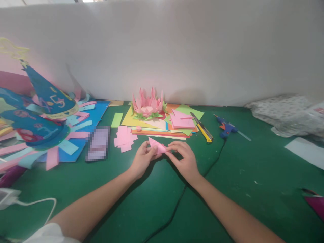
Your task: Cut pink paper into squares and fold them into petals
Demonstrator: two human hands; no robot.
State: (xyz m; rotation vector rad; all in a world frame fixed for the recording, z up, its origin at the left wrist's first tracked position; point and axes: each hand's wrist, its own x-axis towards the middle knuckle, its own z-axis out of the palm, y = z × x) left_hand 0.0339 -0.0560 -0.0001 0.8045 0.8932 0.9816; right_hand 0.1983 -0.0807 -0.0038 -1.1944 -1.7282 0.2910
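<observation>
A small piece of folded pink paper (157, 146) is held between both hands, just above the green table. Its left end rises to a point. My left hand (144, 156) pinches the left part, thumb on top and fingers behind. My right hand (184, 158) closes thumb and fingertips on the narrow right end. Beyond the hands a pink paper lotus (147, 104) with green leaves at its base stands on a stack of coloured paper (162, 132). Loose pink paper pieces (124, 139) lie to the left of the stack, and larger pink sheets (182, 119) rest on its right part.
A yellow utility knife (204, 130) and a blue glue gun (227, 127) lie to the right; the gun's black cable (177, 206) runs toward me. A phone (98, 144) and decorated blue paper cones (50, 89) are on the left. Plastic wrapping (295, 116) lies far right.
</observation>
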